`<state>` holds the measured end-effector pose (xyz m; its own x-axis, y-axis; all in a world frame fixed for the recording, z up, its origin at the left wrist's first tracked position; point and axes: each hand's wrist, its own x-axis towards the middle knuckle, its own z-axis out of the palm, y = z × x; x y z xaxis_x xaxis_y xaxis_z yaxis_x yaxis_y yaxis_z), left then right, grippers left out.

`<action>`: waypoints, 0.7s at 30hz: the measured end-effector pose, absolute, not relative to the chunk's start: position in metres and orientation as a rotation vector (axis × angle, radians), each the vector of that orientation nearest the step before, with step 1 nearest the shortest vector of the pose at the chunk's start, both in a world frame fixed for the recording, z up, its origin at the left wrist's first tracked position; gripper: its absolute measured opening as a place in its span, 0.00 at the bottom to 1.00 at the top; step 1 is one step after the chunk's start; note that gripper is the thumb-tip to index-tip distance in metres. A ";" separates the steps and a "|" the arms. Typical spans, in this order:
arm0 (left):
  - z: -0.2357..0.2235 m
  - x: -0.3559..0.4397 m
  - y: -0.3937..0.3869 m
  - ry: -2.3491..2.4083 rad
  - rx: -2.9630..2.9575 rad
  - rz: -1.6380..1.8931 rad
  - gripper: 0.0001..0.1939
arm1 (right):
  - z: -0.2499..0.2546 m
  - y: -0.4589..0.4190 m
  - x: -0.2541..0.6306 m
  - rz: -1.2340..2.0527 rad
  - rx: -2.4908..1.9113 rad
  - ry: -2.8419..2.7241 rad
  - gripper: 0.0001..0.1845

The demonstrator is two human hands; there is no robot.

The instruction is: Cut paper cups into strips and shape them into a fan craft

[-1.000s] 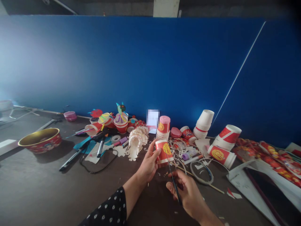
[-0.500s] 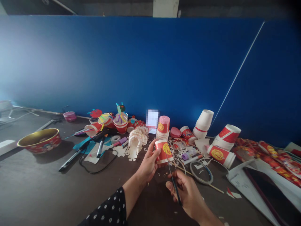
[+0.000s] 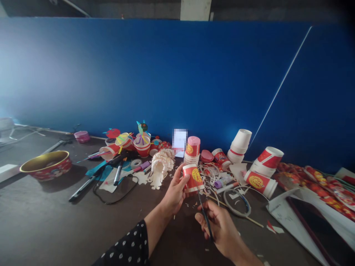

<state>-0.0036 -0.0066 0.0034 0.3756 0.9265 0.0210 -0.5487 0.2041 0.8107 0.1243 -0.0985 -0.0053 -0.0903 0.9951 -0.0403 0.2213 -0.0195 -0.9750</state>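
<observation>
A red paper cup (image 3: 191,176) with a round yellow emblem is gripped in my left hand (image 3: 176,192), the thumb pressed along its side. My right hand (image 3: 219,225) is closed around a pair of scissors (image 3: 205,218) with dark handles. Their blades reach up against the cup's side, near the emblem. How deep they sit in the paper I cannot make out. Right behind the held cup stands a stack of paper cups (image 3: 192,159) with a pink top. To its left lies a cream-coloured piece made of layered cut paper (image 3: 161,166).
Paper scraps (image 3: 274,227) and coils of clear tubing (image 3: 237,202) lie to the right. A phone (image 3: 318,227) rests on a white sheet there. At left are a gold-rimmed red bowl (image 3: 47,171), a utility knife (image 3: 81,188) and a marker (image 3: 118,173). A blue partition (image 3: 166,74) stands behind.
Hardly anything differs. Both hands, the cup and the scissors keep nearly the same position, and the whole view has shifted very slightly.
</observation>
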 end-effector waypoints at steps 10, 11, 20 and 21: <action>0.004 -0.003 -0.005 0.542 0.834 1.110 0.33 | -0.007 -0.097 0.123 1.193 -1.340 -1.394 0.18; 0.003 -0.003 -0.005 0.537 0.837 1.111 0.33 | -0.007 -0.097 0.123 1.196 -1.336 -1.391 0.18; 0.005 -0.003 -0.006 0.548 0.856 1.111 0.32 | -0.008 -0.098 0.121 1.219 -1.334 -1.352 0.17; 0.006 -0.003 -0.006 0.546 0.858 1.113 0.32 | -0.008 -0.098 0.121 1.216 -1.335 -1.356 0.17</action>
